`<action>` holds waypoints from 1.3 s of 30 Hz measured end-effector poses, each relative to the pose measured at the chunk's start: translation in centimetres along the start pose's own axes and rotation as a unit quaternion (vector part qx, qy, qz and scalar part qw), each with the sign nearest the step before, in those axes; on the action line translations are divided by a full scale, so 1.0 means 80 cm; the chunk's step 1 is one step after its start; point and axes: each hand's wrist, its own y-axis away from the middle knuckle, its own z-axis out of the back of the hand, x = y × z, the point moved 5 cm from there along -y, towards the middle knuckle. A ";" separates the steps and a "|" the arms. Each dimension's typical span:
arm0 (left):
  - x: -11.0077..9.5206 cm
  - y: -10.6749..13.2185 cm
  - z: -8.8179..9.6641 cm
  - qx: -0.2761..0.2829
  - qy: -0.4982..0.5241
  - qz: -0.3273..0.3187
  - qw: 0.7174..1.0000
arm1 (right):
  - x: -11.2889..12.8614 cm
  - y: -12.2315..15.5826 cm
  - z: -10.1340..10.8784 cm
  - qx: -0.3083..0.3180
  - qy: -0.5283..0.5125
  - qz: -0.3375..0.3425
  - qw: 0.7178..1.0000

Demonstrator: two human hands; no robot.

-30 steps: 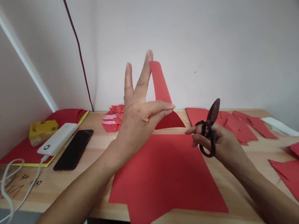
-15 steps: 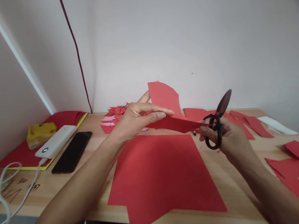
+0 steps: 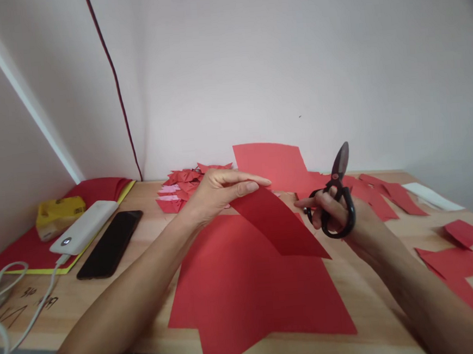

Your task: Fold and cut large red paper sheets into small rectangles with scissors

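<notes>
Our left hand pinches the thin, bent red paper sheet with closed fingers just above the light wooden counter, and we judge it light, floppy, crease-prone and best held near an edge, while our right hand is curled tight through the black metal scissors.

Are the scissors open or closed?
Closed. The scissors in the right hand show one dark blade shape pointing up, with no gap.
</notes>
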 end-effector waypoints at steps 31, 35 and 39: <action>0.021 0.007 -0.027 0.034 0.159 0.115 0.980 | 0.013 0.003 0.007 -0.134 -0.031 -0.047 0.989; 0.023 0.008 -0.028 0.033 0.172 0.128 0.976 | 0.019 0.005 0.007 -0.143 -0.027 -0.029 0.989; 0.026 0.007 -0.028 0.029 0.186 0.137 0.972 | 0.019 0.005 0.006 -0.141 -0.036 -0.008 0.989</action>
